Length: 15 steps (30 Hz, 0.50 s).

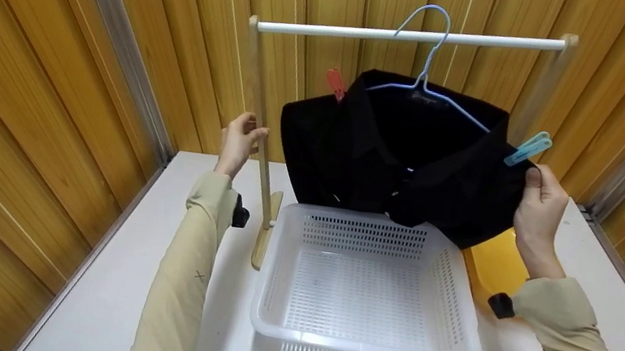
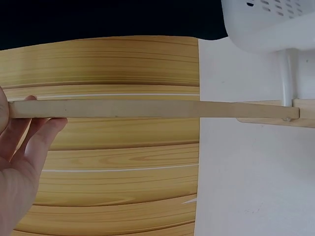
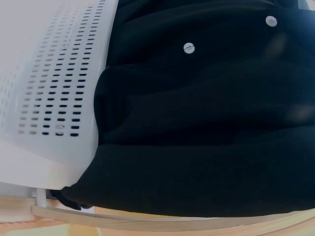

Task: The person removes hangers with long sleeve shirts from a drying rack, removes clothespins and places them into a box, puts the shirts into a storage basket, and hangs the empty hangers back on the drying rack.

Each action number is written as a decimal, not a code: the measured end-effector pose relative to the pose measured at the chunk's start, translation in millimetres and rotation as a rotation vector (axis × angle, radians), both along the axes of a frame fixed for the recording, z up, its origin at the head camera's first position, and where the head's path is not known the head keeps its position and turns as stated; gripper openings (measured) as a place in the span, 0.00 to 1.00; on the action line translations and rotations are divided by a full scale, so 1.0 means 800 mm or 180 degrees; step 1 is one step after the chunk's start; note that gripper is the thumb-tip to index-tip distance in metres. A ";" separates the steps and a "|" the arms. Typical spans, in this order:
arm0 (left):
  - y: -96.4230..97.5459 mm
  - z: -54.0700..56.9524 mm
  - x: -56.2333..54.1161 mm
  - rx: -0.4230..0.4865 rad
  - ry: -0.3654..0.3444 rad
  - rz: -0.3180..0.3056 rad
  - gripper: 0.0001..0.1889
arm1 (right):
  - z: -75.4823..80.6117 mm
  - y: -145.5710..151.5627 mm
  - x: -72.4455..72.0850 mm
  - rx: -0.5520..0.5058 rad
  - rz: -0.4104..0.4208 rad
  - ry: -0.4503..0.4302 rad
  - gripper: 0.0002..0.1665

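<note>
A black collared shirt hangs on a light-blue wire hanger, whose hook goes over the white bar of a clothes rack. A red clothespin clips one shoulder and a blue clothespin the other. My right hand pinches the shirt's shoulder edge just below the blue clothespin. At the left, my left hand grips the rack's wooden post, with thumb and fingers about it. White buttons show on the shirt front in the right wrist view; that hand is out of sight there.
In front of the shirt, a white perforated basket stands on the white table. Behind its right side is a yellow container, partly covered by the shirt. Wood-patterned panels enclose the back and sides.
</note>
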State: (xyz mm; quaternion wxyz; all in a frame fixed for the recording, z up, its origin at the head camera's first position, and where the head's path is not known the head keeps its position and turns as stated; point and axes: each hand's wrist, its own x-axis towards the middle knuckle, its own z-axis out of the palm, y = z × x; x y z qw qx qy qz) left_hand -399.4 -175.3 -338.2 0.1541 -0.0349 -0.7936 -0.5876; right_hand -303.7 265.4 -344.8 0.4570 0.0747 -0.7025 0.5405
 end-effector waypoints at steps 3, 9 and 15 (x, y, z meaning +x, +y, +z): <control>-0.001 -0.001 -0.001 -0.0021 0.0014 0.0020 0.13 | -0.004 0.002 0.003 0.0101 0.0010 0.0072 0.19; 0.001 0.000 -0.002 0.0050 0.0066 -0.0058 0.13 | -0.006 0.005 0.014 0.0238 0.0120 0.0241 0.23; 0.002 0.000 -0.003 0.0155 0.0087 -0.0105 0.13 | -0.008 0.007 0.020 0.0153 0.0210 0.0094 0.24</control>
